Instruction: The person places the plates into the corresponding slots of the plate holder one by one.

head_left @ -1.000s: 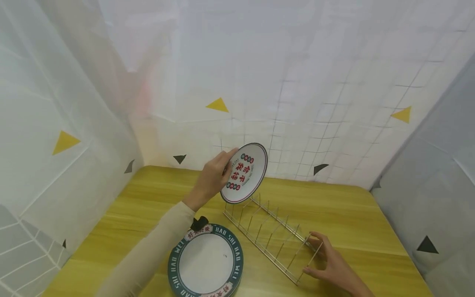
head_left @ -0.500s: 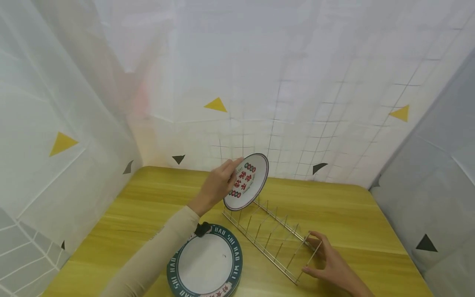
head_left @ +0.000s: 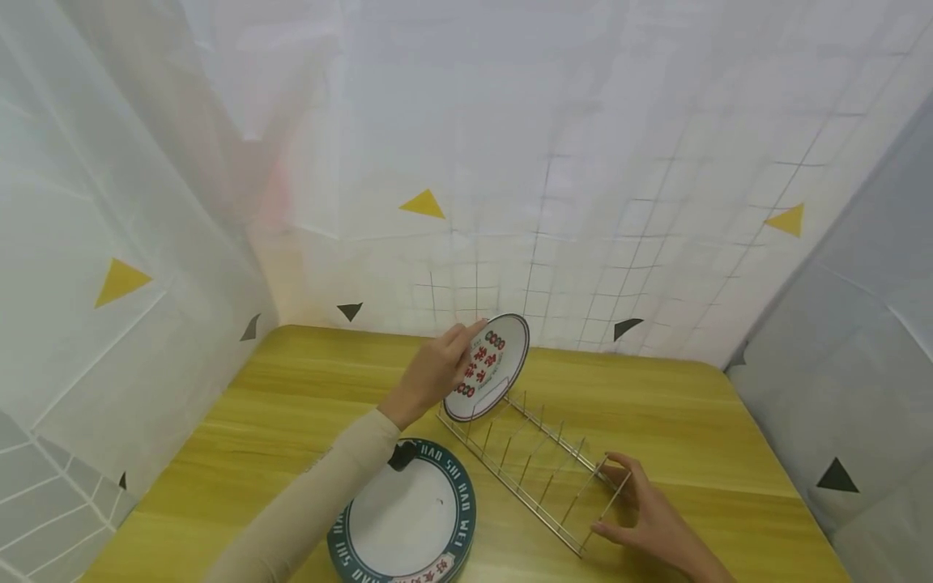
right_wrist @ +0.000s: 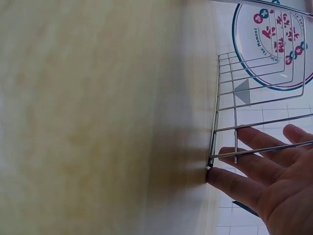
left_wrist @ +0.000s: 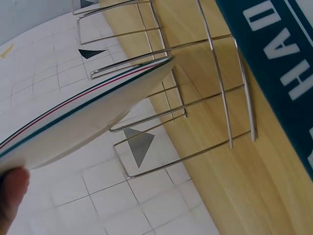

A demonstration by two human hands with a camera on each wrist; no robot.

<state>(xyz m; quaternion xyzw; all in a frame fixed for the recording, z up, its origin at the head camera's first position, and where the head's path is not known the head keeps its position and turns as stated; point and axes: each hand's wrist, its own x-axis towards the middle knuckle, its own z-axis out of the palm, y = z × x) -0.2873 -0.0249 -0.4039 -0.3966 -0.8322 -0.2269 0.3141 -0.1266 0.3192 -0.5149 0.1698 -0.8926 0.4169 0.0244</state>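
My left hand (head_left: pixel 430 376) grips a white plate (head_left: pixel 510 344) by its left edge, the thumb on its printed face. Red characters and a dark double rim line mark the plate. It stands tilted at the far end of a wire dish rack (head_left: pixel 510 487), its lower edge among the end wires. In the left wrist view the plate (left_wrist: pixel 83 120) shows edge-on, slanting in between the wire loops. My right hand (head_left: pixel 652 518) holds the near end of the rack, thumb on one side and fingers on the other. In the right wrist view its fingertips (right_wrist: pixel 227 152) touch the bottom wires.
Left of the rack, a stack of white plates with green lettered rims (head_left: pixel 464 510) lies on the yellow wood-grain table (head_left: pixel 291 405), partly under the left forearm. White sheeting (head_left: pixel 583 162) with yellow and black triangles encloses the back and sides.
My left hand has brought the plate down and slightly to the right, from above the rack's far end to among its wires. The right hand and the rack have stayed nearly still.
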